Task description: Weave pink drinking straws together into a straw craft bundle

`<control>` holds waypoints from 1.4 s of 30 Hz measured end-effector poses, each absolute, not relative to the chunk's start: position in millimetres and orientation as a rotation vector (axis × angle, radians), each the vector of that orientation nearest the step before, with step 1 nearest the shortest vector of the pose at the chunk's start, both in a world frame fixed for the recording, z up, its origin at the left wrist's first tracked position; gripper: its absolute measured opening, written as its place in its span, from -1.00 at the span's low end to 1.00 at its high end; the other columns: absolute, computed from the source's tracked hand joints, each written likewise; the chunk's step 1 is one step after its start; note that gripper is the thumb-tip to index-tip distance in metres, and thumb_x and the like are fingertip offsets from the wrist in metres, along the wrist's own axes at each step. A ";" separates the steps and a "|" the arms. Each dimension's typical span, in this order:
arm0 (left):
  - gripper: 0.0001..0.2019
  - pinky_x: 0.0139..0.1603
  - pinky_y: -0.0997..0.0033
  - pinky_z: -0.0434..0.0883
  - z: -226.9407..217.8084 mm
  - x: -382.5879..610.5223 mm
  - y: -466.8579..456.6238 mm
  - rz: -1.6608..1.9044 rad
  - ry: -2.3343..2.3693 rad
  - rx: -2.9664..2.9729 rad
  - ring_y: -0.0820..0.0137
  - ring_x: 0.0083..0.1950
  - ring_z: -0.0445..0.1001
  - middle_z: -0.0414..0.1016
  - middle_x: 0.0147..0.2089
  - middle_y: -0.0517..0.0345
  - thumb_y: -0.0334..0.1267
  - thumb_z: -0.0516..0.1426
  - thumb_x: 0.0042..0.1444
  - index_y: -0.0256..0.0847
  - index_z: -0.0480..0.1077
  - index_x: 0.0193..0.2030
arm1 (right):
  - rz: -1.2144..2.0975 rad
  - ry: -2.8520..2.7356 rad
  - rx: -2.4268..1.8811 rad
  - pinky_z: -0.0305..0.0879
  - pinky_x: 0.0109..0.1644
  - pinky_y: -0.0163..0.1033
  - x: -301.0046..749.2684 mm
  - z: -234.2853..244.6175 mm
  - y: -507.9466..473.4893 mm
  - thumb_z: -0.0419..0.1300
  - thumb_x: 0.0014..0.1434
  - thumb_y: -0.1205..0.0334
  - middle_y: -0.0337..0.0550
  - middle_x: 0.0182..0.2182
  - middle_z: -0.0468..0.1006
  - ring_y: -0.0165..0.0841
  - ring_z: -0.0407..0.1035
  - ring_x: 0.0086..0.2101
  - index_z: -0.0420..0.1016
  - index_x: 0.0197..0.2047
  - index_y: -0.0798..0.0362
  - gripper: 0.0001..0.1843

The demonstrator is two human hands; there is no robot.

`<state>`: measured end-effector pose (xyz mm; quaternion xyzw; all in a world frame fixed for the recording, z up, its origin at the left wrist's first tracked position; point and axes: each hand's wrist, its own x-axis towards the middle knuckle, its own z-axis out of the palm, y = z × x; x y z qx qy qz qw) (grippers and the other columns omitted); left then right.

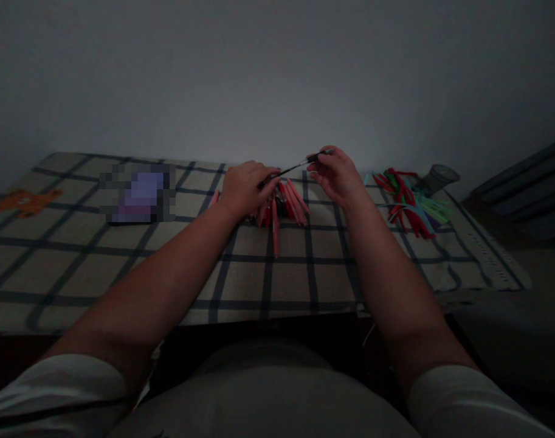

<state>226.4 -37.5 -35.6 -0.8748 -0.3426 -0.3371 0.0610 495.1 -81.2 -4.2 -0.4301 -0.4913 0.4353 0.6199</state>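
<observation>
A thin, dark, pen-like stick (290, 169) is stretched between my two hands above the table. It has a pale band near its thicker black right end. My left hand (245, 188), palm down, pinches the lower left end between thumb and fingers. Raised a little higher, my right hand (337, 175) has its fingers curled round the black end. Below my left hand lies a fanned heap of slender pink, red and black sticks (298, 204), partly covered by that hand. One pink stick (276, 234) points out toward me.
A checked cloth (168, 267) covers the table, which stands against a plain wall. To the left lie a blurred-out purple and blue object (143, 194) and an orange cut-out shape (26, 202). On the right are red and coloured strips (407, 210) beside a grey cup-like container (441, 176).
</observation>
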 end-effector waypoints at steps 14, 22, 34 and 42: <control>-0.53 0.13 0.05 0.57 -37.0 226.9 -37.1 -1.042 -1.025 -2.642 0.03 0.16 0.75 0.87 0.13 -0.14 0.06 0.12 0.65 -0.06 0.78 0.33 | 1.083 -1.169 -0.918 0.59 -0.10 -0.32 486.9 -11.8 -79.7 0.64 0.19 0.06 -0.31 -0.16 0.80 -0.40 0.66 -0.21 0.40 -0.12 -0.15 -0.52; -0.51 0.13 0.04 0.58 -36.1 226.5 -38.6 -1.033 -1.020 -2.648 0.02 0.17 0.76 0.87 0.13 -0.17 0.06 0.11 0.65 -0.09 0.78 0.34 | 1.074 -1.196 -0.937 0.60 -0.11 -0.32 485.6 -9.8 -81.8 0.66 0.21 0.06 -0.31 -0.14 0.80 -0.39 0.67 -0.20 0.39 -0.12 -0.15 -0.50; -0.54 0.10 0.13 0.55 -40.9 226.5 -32.6 -1.020 -0.934 -2.634 0.07 0.14 0.76 0.87 0.10 -0.11 0.05 0.12 0.68 -0.09 0.78 0.33 | 1.175 -1.222 -0.812 0.66 -0.05 -0.28 490.2 -27.5 -69.4 0.77 0.05 0.03 -0.34 -0.19 0.78 -0.39 0.69 -0.23 0.50 -0.09 -0.13 -0.42; -0.50 0.10 0.11 0.56 -42.7 227.9 -31.7 -1.011 -0.889 -2.646 0.07 0.12 0.76 0.87 0.08 -0.13 0.07 0.08 0.70 -0.12 0.77 0.33 | 1.205 -1.235 -0.798 0.66 -0.08 -0.27 487.3 -31.2 -68.1 0.83 -0.06 -0.06 -0.30 -0.21 0.79 -0.37 0.70 -0.22 0.56 -0.09 -0.10 -0.33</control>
